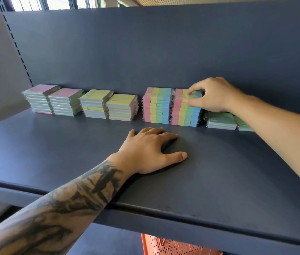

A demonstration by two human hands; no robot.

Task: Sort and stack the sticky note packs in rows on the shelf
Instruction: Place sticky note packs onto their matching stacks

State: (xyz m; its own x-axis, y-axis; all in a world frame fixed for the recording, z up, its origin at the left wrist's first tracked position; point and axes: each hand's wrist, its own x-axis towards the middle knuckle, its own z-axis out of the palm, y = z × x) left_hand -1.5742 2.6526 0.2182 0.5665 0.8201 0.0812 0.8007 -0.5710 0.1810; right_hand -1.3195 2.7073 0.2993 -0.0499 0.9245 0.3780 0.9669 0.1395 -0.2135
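Note:
A row of sticky note stacks stands along the back of the dark shelf (219, 172). From the left: two pink-topped stacks (40, 99), two yellow-topped stacks (121, 107), two striped pink-yellow-green-blue stacks (157, 105). My right hand (211, 95) pinches the top pack of the right striped stack (184, 111) between thumb and fingers. Low green-topped stacks (221, 120) lie to the right, partly hidden under my right forearm. My left hand (151, 150) rests flat on the shelf in front of the striped stacks, fingers spread, holding nothing.
The shelf's dark back panel (145, 48) rises behind the stacks. A slotted upright (15, 45) stands at the far left. An orange perforated basket (173, 245) shows below the shelf's front edge.

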